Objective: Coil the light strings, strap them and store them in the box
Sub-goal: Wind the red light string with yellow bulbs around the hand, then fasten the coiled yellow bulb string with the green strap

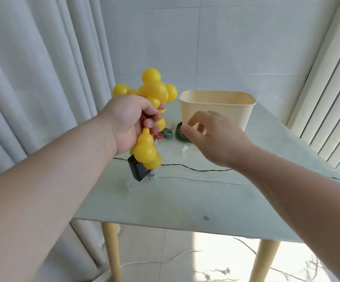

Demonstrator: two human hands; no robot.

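Note:
My left hand [131,121] grips a bunched light string of yellow gourd-shaped bulbs [153,92] above the table's left side; its black battery box [137,168] hangs below the bunch. My right hand [211,137] hovers with loosely curled fingers over a dark green coiled strap [180,133], holding nothing. Behind it stands the cream plastic box [218,107], open at the top. Small green and red strap rolls [168,135] lie between the bunch and the green coil. A black wire [195,168] and a thin clear wire [205,180] run across the tabletop.
The pale green table [185,200] has wooden legs and stands by a white curtain on the left and blinds on the right. A clear star-shaped bulb [185,148] lies on the table. More wire and star bulbs trail on the tiled floor below.

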